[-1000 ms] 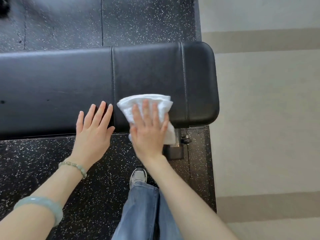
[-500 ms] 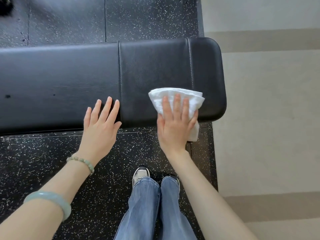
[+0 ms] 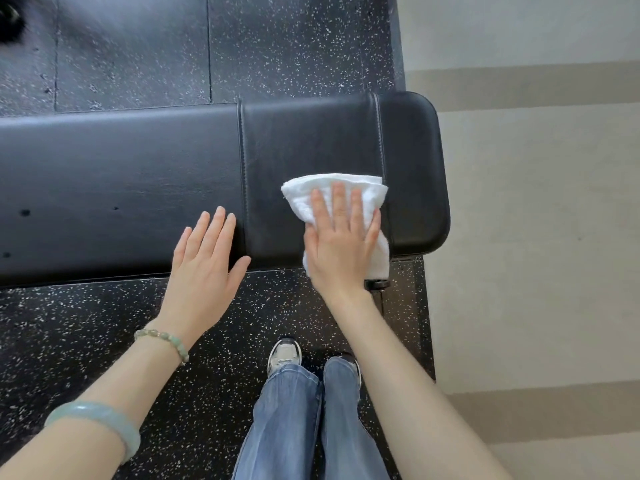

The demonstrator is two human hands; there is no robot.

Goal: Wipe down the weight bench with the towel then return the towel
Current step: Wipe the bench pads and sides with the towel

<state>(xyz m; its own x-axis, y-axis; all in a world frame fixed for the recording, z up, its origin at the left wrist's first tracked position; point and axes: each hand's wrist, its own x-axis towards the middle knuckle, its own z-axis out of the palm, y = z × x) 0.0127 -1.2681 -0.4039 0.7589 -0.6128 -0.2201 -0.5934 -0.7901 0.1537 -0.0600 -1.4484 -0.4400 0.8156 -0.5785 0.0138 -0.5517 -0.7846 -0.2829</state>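
A black padded weight bench (image 3: 138,174) runs across the view from the left edge to a rounded end at the right. A folded white towel (image 3: 332,188) lies on its near right part, just left of the end seam, and hangs a little over the near edge. My right hand (image 3: 341,251) lies flat on the towel and presses it to the pad, fingers spread. My left hand (image 3: 204,268) rests flat with its fingers on the bench's near edge, left of the middle seam, holding nothing.
Black speckled rubber flooring (image 3: 104,341) lies under and around the bench. A beige floor with darker stripes (image 3: 536,237) begins right of the bench's end. My jeans and shoes (image 3: 294,410) stand close to the bench. A bench frame part (image 3: 377,284) shows below the towel.
My right hand slid the towel rightward along the bench from the middle seam toward the end seam. The left hand stayed flat by the middle seam.
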